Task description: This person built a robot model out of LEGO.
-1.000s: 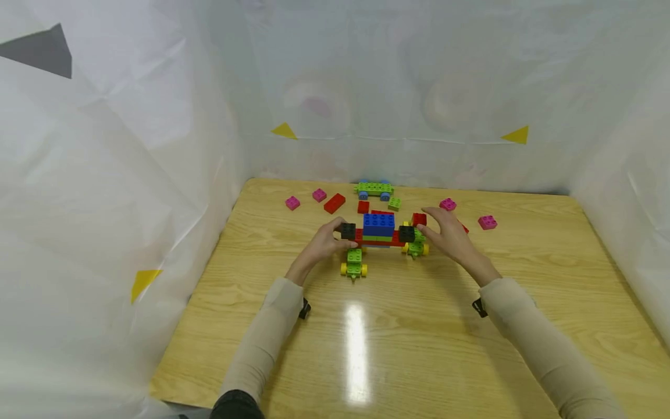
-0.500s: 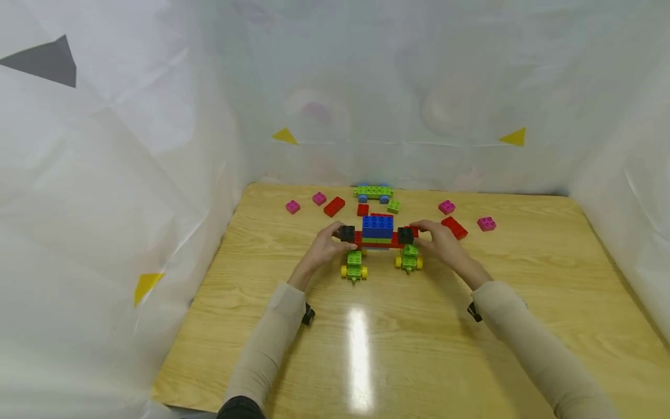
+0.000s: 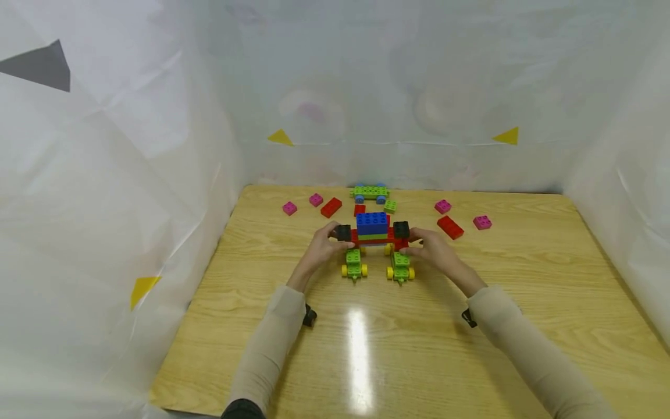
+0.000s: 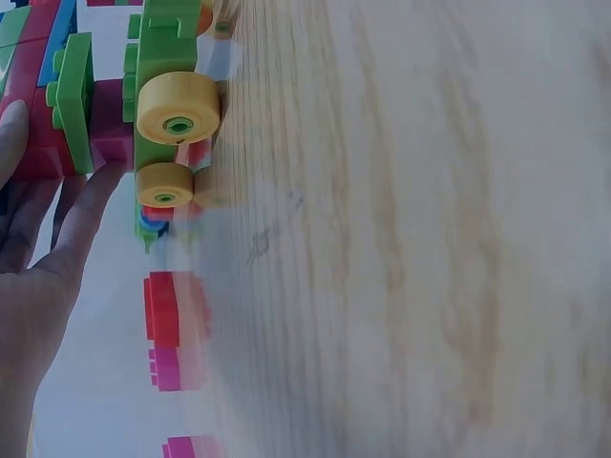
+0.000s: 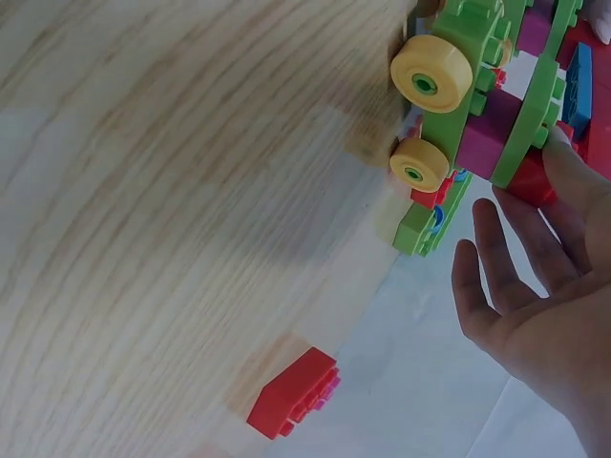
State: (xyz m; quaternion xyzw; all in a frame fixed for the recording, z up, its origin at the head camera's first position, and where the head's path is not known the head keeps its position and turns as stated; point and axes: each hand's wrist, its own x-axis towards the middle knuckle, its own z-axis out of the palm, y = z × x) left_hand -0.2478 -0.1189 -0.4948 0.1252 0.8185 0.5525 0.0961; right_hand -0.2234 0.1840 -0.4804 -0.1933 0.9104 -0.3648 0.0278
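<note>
A built toy-brick assembly sits mid-table: a blue brick (image 3: 372, 223) above red ones, black bricks (image 3: 342, 233) at both ends. Under its left and right ends stand green wheeled bases (image 3: 354, 269) with yellow wheels. My left hand (image 3: 318, 254) grips the left end, thumb in front and fingers behind. At the right end, my right hand (image 3: 438, 254) holds a red brick (image 5: 531, 179) between thumb and fingers. In the right wrist view this brick adjoins a green plate (image 5: 527, 124), with a magenta brick (image 5: 489, 134) between the plate and the right wheeled base (image 5: 460, 91).
Behind the assembly stands a green car base (image 3: 370, 192) with blue wheels, near a small green brick (image 3: 390, 206). Loose red bricks (image 3: 331, 207) and pink bricks (image 3: 482, 222) lie left and right. White sheeting (image 3: 398, 163) closes off the table's back and sides.
The right wheeled base has moved left and nearer, in under the right end of the assembly. My right hand followed with the red brick. My left hand keeps its grip.
</note>
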